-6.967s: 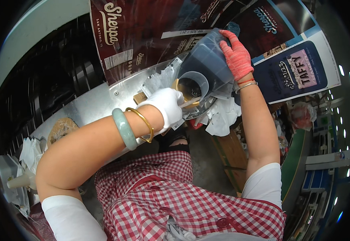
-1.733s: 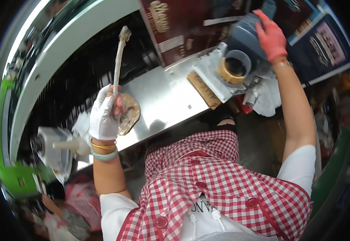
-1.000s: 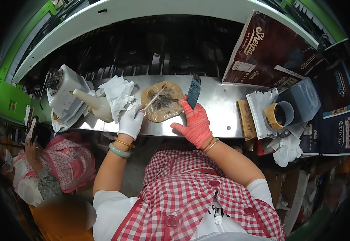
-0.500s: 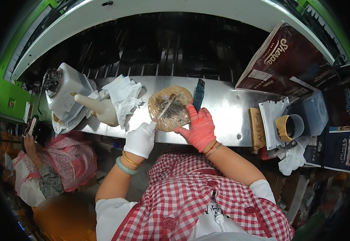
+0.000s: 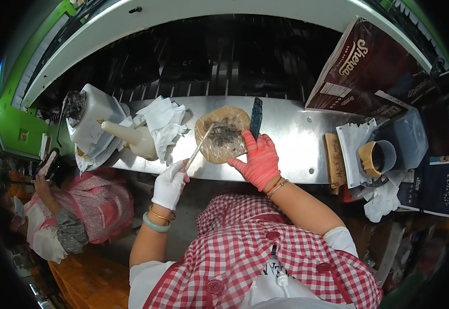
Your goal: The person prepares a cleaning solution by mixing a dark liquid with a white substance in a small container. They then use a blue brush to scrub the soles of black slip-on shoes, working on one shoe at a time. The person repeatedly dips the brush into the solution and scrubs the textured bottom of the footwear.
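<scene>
Stick (image 5: pixel 199 148) is just L of ctr in frame, long axis diag. lower L to upper R, far tip pointing up-R over the disc (image 5: pixel 224 152). Your L hand (image 5: pixel 170 186) is clamped on its lower end. Your R hand (image 5: pixel 259 164), thumb spread, is at disc's lower R; can't tell if it grips the bar (image 5: pixel 256 117), which runs approx. up-down. Bench (image 5: pixel 289 139) spans mid-frame.

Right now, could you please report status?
Left hand holding stick, tip over disc. Right hand at disc's edge, by dark block. Rags left of disc.
</scene>
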`<state>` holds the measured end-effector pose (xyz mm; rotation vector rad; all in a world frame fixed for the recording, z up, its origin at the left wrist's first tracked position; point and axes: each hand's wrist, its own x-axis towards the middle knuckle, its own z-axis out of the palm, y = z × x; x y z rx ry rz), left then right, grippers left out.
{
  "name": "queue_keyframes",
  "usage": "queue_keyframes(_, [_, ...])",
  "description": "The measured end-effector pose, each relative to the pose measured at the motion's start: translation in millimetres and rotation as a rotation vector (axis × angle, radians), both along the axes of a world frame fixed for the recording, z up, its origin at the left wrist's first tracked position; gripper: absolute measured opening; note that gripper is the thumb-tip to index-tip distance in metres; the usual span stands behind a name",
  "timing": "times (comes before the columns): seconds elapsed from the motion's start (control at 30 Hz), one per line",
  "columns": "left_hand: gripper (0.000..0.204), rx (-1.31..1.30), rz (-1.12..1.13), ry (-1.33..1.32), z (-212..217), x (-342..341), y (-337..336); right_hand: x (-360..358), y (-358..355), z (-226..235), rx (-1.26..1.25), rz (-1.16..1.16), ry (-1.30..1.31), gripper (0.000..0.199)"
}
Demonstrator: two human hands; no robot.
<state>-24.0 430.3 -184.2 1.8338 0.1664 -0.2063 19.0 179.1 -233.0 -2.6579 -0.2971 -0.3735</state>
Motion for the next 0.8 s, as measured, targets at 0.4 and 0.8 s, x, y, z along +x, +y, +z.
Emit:
queue_keyframes(0.4, [0.04,-0.064,0.021,0.153,-17,26,-31,-1,-2,8,0.01,0.028,0.053,0.078])
queue_keyframes(0.8, [0.051,1.052,-0.308,-0.302,-15,-7,-44,-1,-3,11,0.026,0.028,0.118,0.077])
